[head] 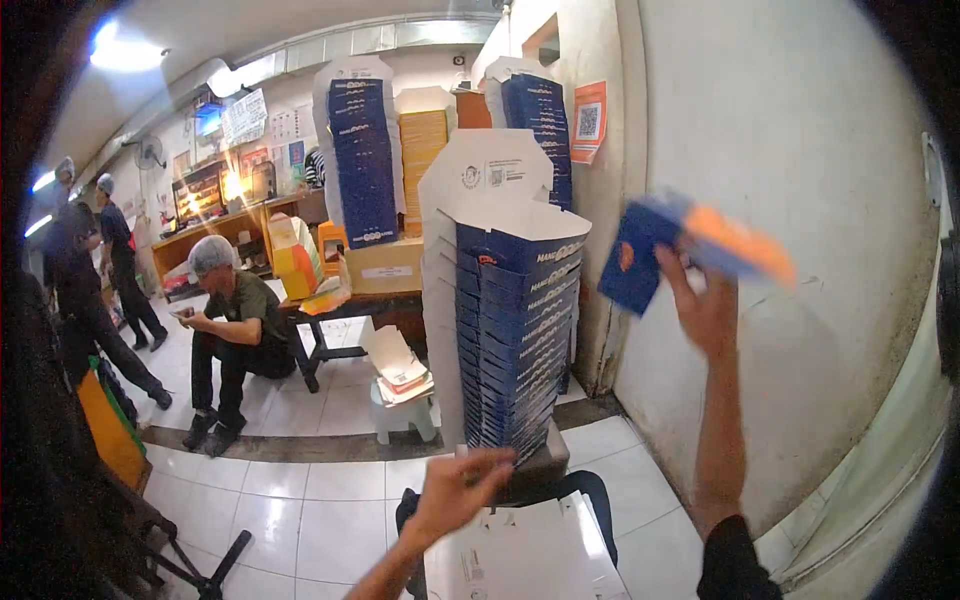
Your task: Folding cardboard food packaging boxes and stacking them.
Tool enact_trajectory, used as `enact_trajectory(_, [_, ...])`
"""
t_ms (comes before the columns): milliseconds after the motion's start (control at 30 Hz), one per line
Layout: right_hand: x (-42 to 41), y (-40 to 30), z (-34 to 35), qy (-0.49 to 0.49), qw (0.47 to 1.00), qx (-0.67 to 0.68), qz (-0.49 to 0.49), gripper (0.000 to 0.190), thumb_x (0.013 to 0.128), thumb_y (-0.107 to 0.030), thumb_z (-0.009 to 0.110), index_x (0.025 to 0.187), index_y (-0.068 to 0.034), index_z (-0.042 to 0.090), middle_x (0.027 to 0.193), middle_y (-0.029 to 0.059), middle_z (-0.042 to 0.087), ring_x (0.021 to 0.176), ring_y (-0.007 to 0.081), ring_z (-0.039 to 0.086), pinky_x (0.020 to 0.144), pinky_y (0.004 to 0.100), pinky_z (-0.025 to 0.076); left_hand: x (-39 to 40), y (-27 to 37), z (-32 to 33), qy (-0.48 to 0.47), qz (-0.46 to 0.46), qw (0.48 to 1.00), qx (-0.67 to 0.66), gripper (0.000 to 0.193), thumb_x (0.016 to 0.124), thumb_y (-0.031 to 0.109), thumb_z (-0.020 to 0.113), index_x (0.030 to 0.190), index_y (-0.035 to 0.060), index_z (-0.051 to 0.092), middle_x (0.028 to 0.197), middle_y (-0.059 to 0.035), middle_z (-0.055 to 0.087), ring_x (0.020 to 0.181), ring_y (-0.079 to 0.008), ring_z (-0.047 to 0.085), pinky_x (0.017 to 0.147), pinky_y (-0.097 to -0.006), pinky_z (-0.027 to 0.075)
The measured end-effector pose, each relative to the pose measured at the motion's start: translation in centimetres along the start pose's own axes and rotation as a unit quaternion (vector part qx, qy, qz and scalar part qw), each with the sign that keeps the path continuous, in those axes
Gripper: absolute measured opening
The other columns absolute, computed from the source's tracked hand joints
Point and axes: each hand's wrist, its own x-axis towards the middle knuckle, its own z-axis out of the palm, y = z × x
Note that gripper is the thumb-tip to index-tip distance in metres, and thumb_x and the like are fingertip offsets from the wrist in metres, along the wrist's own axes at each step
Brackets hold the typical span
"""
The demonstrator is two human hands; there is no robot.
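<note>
My right hand (701, 300) is raised near the wall and grips a folded blue cardboard box (637, 259) with an orange part, blurred at its far end. My left hand (469, 487) holds nothing, fingers apart, above flat white cardboard sheets (525, 551) in front of me. Straight ahead rises a tall stack of nested blue cardboard boxes (517, 322) with white inner sides and raised white lids; its base stands on a dark support.
More stacks of blue boxes (365, 165) and yellow boxes (424, 165) stand behind. A stool (401, 416) carries cardboard pieces. A person in a hairnet (240, 322) sits at left; others stand beyond. The wall (780, 135) is close on the right.
</note>
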Motion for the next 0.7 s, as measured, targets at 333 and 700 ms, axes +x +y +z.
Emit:
enact_trajectory(333, [19.4, -5.3, 6.3, -0.173, 0.955, -0.059, -0.232, 0.031, 0.086, -0.022, 0.065, 0.105, 0.001, 0.072, 0.096, 0.0210, 0.073, 0.089, 0.0313, 0.072, 0.086, 0.0390, 0.055, 22.0, 6.2, -6.2, 0.189, 0.345, 0.884, 0.253, 0.031, 0.087, -0.005, 0.057, 0.115, 0.0027, 0.068, 0.108, -0.0181, 0.070, 0.104, -0.0346, 0.066, 0.095, -0.0423, 0.050])
enact_trajectory(700, [17.8, -6.0, 13.2, -0.161, 0.965, -0.018, -0.207, 0.032, 0.080, -0.029, 0.067, 0.100, -0.005, 0.076, 0.096, 0.0181, 0.074, 0.089, 0.0317, 0.073, 0.086, 0.0384, 0.056, 24.2, 5.9, -7.7, 0.082, 0.306, 0.904, 0.287, 0.031, 0.074, -0.002, 0.058, 0.102, -0.0021, 0.073, 0.100, -0.0220, 0.071, 0.093, -0.0353, 0.069, 0.091, -0.0394, 0.053])
